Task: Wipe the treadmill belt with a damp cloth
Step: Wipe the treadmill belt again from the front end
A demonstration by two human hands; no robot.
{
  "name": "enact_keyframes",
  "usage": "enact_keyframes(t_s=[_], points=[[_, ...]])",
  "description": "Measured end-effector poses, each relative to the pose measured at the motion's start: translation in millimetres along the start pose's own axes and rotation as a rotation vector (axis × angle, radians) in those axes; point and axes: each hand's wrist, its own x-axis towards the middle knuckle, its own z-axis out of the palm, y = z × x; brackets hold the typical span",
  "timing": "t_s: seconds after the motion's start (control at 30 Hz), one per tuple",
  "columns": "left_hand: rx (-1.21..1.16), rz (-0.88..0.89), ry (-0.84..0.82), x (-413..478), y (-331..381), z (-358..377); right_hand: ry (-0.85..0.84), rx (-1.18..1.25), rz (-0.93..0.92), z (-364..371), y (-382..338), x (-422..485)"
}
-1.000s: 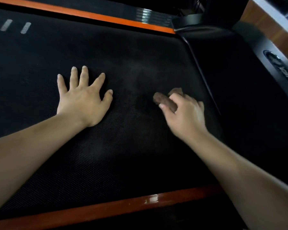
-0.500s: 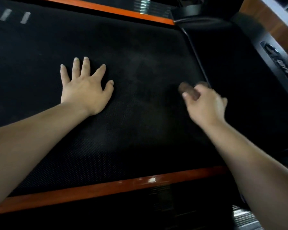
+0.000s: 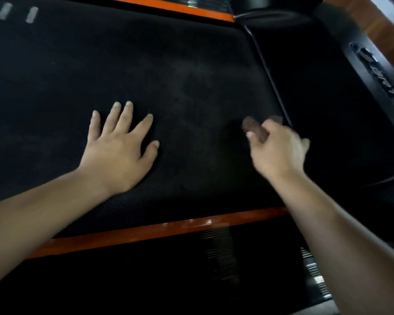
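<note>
On belt (image 3: 191, 71), right hand (image 3: 280, 153) around cloth (image 3: 253, 128); rail lettering (image 3: 381, 76) unreadable.

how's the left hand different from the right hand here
The left hand lies flat with its fingers spread, while the right hand is curled round a brown cloth. The left hand holds nothing and looks sharp, but the right hand is motion-blurred. Both are bare and over the black belt.

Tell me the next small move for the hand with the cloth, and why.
Probably sweep the cloth forward and left across the greyish haze on the belt. The right hand grips it at the belt's right edge, so no belt remains on that side, while the haze beyond looks unwiped. The left hand lies flat on the belt, clear of that path.
</note>
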Motion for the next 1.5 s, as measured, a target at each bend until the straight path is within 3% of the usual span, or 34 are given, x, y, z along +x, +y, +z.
enact_keyframes(t_s=[0.1, 0.17, 0.27, 0.33, 0.5, 0.7, 0.87, 1.03, 1.27, 1.5], points=[[0.014, 0.033, -0.005, -8.1, -9.8, -0.5, -0.1, 0.167, -0.226, 7.4, -33.0, -44.6], [0.015, 0.042, -0.004, -9.2, -10.6, 1.1, -0.137, 0.107, -0.322, -0.6, -26.2, -39.1], [-0.014, 0.032, -0.007, -7.8, -8.8, 2.2, -0.102, -0.041, -0.201, -10.6, 13.9, -3.1], [-0.026, 0.03, -0.005, -7.1, -7.1, 2.1, -0.102, -0.006, -0.08, -15.1, 36.1, 4.3], [-0.027, 0.03, -0.008, -6.2, -7.2, 4.6, -0.181, -0.012, -0.099, -23.5, 43.4, -2.8], [-0.066, 0.019, 0.008, -3.7, -5.4, 0.9, -0.275, -0.011, 0.01, -40.9, 54.9, -22.6], [-0.287, 0.054, 0.015, -9.3, -14.3, -19.3, -0.274, 0.038, 0.027, -47.7, 38.8, -54.4], [-0.308, 0.097, 0.041, -38.8, -62.5, -44.2, -0.144, 0.046, -0.046, -37.6, 16.3, -93.1], [-0.218, -0.001, 0.033, -78.0, -163.8, -55.0, -0.174, 0.155, 0.042, -38.2, -23.3, -109.7], [-0.216, -0.121, 0.083, -83.9, -243.7, -59.4, -0.226, 0.252, -0.131, -22.0, -114.0, -147.0]])
